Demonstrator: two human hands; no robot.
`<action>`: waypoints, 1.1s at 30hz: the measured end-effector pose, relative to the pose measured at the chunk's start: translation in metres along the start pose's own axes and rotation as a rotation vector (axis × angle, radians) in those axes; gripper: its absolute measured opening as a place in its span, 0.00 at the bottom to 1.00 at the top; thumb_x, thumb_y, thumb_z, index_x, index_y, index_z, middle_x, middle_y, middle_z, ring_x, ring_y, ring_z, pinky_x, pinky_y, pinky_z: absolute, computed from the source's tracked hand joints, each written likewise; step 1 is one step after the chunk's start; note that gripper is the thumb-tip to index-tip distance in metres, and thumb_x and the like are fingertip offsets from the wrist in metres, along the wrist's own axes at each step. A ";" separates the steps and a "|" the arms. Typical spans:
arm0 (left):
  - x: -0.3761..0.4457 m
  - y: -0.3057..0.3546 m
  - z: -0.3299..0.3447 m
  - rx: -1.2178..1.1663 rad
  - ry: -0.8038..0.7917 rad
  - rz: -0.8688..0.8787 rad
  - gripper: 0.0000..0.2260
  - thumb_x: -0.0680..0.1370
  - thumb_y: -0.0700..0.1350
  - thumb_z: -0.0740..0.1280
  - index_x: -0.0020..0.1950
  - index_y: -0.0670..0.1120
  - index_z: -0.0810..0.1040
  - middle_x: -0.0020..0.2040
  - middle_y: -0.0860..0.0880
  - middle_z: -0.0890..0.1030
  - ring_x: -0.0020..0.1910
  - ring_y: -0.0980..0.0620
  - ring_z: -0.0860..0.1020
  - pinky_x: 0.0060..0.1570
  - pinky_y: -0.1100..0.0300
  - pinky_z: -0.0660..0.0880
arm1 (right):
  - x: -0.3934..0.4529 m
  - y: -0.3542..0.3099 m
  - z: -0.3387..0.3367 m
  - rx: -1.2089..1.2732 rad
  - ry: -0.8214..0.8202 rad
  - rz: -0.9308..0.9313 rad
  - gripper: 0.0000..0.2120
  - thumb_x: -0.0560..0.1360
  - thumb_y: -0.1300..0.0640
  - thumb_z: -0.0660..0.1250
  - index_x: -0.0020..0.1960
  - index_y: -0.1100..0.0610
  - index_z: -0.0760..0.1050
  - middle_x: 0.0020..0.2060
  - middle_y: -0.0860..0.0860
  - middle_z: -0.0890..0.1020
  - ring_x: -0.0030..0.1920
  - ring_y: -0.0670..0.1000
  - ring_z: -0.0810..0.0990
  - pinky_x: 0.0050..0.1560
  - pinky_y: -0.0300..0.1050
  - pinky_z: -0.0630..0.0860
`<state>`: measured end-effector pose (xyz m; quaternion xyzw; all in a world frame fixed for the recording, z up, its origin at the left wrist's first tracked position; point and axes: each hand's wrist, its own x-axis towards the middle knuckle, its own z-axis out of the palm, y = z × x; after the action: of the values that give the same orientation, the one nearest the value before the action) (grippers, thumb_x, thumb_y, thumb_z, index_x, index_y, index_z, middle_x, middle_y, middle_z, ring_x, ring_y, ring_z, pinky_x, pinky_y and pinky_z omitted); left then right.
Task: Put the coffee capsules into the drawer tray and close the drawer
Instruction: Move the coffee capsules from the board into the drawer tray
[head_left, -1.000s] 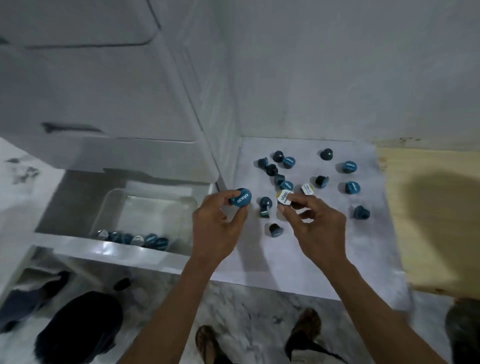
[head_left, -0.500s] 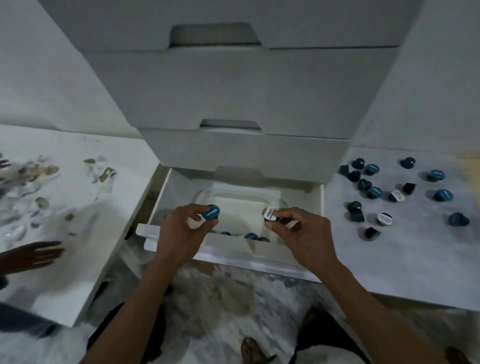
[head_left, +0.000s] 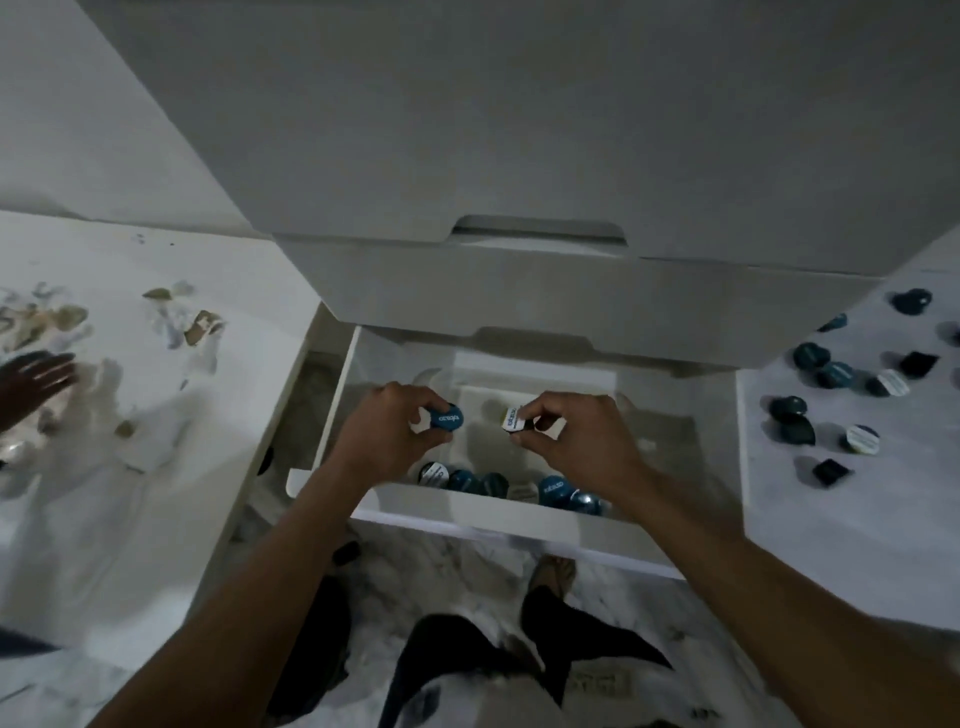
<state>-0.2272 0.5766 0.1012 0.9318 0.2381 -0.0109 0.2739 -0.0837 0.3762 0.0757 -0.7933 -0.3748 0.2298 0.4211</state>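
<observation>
Left hand (head_left: 387, 434) pinching blue capsule (head_left: 447, 417) at fingertips, lid facing camera. Right hand (head_left: 582, 434) pinching white-lidded capsule (head_left: 513, 419) the same way. Both hands over open drawer (head_left: 498, 512), above clear tray (head_left: 540, 397) inside. Row of capsules (head_left: 511, 486) lying along tray's near edge, mostly blue. More loose capsules (head_left: 831, 374) scattered on desk (head_left: 841, 519) to right of drawer. Drawer pulled out, upper drawer fronts shut above. Another person's hand (head_left: 36, 376) at far left, blurred, over scraps on white surface.

Blue capsule (head_left: 445, 418), white-lidded capsule (head_left: 513, 419), white drawer (head_left: 498, 512).
</observation>
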 end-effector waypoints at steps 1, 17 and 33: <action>0.007 -0.003 0.004 0.024 -0.040 0.007 0.13 0.70 0.47 0.77 0.54 0.50 0.83 0.43 0.53 0.79 0.37 0.56 0.74 0.39 0.61 0.71 | 0.005 0.004 0.005 -0.024 -0.039 0.000 0.08 0.69 0.57 0.77 0.48 0.54 0.84 0.43 0.45 0.85 0.41 0.41 0.81 0.44 0.28 0.73; 0.035 -0.035 0.028 0.124 -0.352 0.085 0.07 0.72 0.46 0.75 0.47 0.49 0.81 0.46 0.46 0.83 0.46 0.47 0.79 0.46 0.51 0.79 | 0.038 0.013 0.058 -0.273 -0.328 0.030 0.08 0.71 0.54 0.74 0.50 0.50 0.81 0.43 0.49 0.84 0.40 0.45 0.77 0.45 0.46 0.78; 0.041 -0.053 0.025 0.134 -0.408 0.096 0.05 0.75 0.46 0.70 0.50 0.50 0.81 0.53 0.47 0.81 0.50 0.52 0.71 0.49 0.59 0.69 | 0.041 0.018 0.060 -0.236 -0.437 0.107 0.12 0.69 0.66 0.73 0.50 0.55 0.82 0.46 0.50 0.84 0.43 0.47 0.81 0.47 0.43 0.80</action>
<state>-0.2121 0.6206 0.0468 0.9367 0.1320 -0.2020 0.2538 -0.0927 0.4318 0.0263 -0.7872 -0.4387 0.3724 0.2218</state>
